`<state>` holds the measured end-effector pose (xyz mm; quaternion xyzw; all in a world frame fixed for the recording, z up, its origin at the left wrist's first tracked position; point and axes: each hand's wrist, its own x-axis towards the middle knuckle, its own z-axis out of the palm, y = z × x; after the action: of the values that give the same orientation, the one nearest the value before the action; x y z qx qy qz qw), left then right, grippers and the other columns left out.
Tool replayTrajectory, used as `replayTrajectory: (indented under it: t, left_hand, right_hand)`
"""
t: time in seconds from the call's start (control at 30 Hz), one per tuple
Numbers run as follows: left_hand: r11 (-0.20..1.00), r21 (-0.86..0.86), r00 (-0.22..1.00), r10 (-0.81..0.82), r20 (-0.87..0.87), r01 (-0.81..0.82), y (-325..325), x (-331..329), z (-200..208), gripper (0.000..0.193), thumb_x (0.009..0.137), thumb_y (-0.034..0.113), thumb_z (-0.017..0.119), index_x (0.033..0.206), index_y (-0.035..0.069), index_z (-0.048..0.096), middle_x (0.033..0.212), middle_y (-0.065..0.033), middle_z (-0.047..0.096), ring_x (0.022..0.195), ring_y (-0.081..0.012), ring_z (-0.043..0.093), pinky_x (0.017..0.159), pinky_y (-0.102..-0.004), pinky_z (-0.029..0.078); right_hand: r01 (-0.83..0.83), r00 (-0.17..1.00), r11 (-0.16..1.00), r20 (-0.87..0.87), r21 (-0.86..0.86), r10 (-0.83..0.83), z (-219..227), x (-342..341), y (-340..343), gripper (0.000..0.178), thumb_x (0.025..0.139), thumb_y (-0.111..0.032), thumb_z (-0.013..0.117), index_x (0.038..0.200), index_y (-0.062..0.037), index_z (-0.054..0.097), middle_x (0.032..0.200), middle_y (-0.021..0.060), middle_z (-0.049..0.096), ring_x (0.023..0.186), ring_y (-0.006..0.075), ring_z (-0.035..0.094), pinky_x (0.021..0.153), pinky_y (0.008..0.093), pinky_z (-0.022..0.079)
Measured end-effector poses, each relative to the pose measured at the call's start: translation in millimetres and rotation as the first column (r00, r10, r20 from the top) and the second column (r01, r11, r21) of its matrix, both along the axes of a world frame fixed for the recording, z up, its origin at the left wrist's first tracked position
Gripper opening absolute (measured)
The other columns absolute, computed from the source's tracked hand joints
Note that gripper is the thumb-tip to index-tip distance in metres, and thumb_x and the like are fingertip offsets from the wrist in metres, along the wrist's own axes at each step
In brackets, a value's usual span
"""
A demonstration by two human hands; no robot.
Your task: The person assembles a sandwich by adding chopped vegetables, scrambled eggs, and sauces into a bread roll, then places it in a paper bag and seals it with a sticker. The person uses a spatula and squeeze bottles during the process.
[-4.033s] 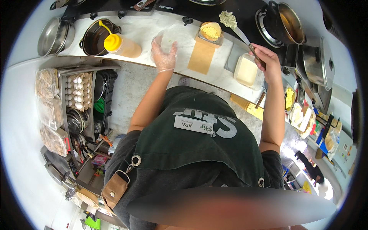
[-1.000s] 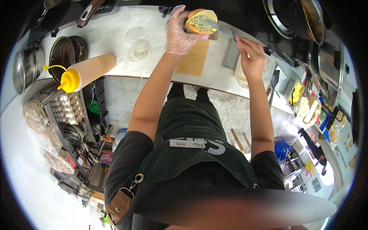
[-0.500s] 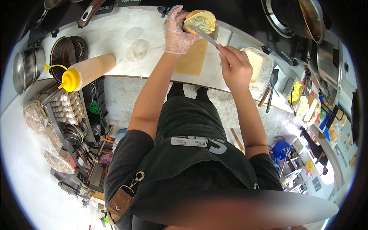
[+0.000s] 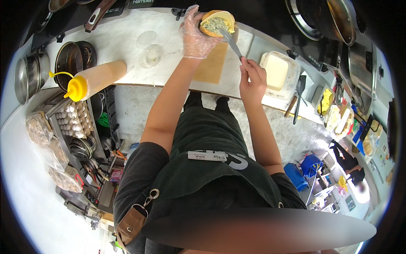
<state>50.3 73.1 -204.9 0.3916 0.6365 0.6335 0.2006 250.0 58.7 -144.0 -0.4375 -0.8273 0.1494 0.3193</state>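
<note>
My left hand [image 4: 197, 41], in a clear plastic glove, holds an open bun [image 4: 206, 17] at the far edge of the counter. Inside the bun lies a pale slice with a greenish-yellow, chunky filling [image 4: 215, 25]. My bare right hand [image 4: 254, 80] is closed round the handle of a metal spreading knife [image 4: 230, 43]. Its blade tip touches the filling on the right side. Below the bun, a sheet of brown paper [image 4: 211, 65] lies on the counter. To the right of my right hand stands a clear plastic tub [image 4: 292, 80] with a pale yellow, smooth content.
At left lie a yellow-capped squeeze bottle [image 4: 103, 77] and dark pans [image 4: 69, 61]. Two round translucent lids or cups [image 4: 149, 57] sit mid-counter. A black spatula [image 4: 300, 95] rests beside the tub. Stove equipment [image 4: 154, 21] lines the far side. Another person [image 4: 349, 163] stands far right.
My right hand has shifted left and slightly nearer to me, and the knife now points more steeply into the filling. The bun has moved slightly left. The background person appears larger.
</note>
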Motion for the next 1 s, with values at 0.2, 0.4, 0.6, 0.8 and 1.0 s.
replayTrajectory:
  t: [0.2,0.4,0.6,0.8,1.0]
  left_hand:
    - [1.000,0.001,1.000,-0.009,0.016,0.009,1,0,-2,0.121,0.048,0.005,0.097,0.144,0.009,0.024,0.127,-0.0115,0.045,0.119,-0.0218,0.052,0.102,-0.0353,0.051]
    - [0.999,-0.031,0.999,-0.010,-0.041,0.009,4,5,-4,0.119,0.050,0.002,0.095,0.144,0.007,0.022,0.125,-0.0128,0.046,0.117,-0.0218,0.055,0.100,-0.0333,0.052]
    - [0.996,-0.085,0.997,-0.002,-0.081,-0.005,3,5,-3,0.120,0.051,0.000,0.094,0.146,0.008,0.020,0.125,-0.0122,0.045,0.116,-0.0217,0.054,0.099,-0.0337,0.053]
    - [0.995,-0.063,0.997,-0.081,-0.006,0.080,0,-1,-2,0.129,0.048,0.003,0.097,0.148,0.007,0.016,0.127,-0.0138,0.046,0.117,-0.0224,0.054,0.101,-0.0362,0.052]
    - [0.996,-0.088,0.999,-0.037,-0.024,0.034,-6,0,3,0.131,0.047,0.003,0.097,0.149,0.009,0.015,0.128,-0.0138,0.047,0.118,-0.0225,0.055,0.102,-0.0365,0.052]
  right_hand:
    - [0.042,0.999,0.999,-0.011,-0.023,-0.042,28,32,2,0.029,0.078,0.000,0.076,0.105,-0.0118,0.076,0.100,0.0065,0.070,0.083,0.0218,0.062,0.072,0.0328,0.052]
    - [-0.043,0.999,0.999,-0.005,-0.010,0.043,2,0,17,0.032,0.078,0.001,0.074,0.108,-0.0117,0.075,0.100,0.0075,0.069,0.083,0.0249,0.062,0.074,0.0342,0.052]
    - [0.049,0.999,0.997,0.024,-0.067,-0.048,3,26,-5,0.031,0.081,-0.001,0.074,0.110,-0.0115,0.074,0.101,0.0087,0.069,0.084,0.0253,0.062,0.073,0.0347,0.053]
    - [0.106,0.959,0.903,-0.198,-0.416,-0.204,33,38,-8,0.024,0.091,-0.007,0.068,0.114,-0.0051,0.072,0.095,0.0093,0.070,0.079,0.0134,0.062,0.068,0.0240,0.050]
    - [0.003,0.802,0.642,-0.381,-0.767,-0.459,45,26,-3,0.025,0.097,-0.013,0.062,0.118,-0.0013,0.069,0.085,0.0035,0.067,0.065,0.0048,0.049,0.059,0.0181,0.041]
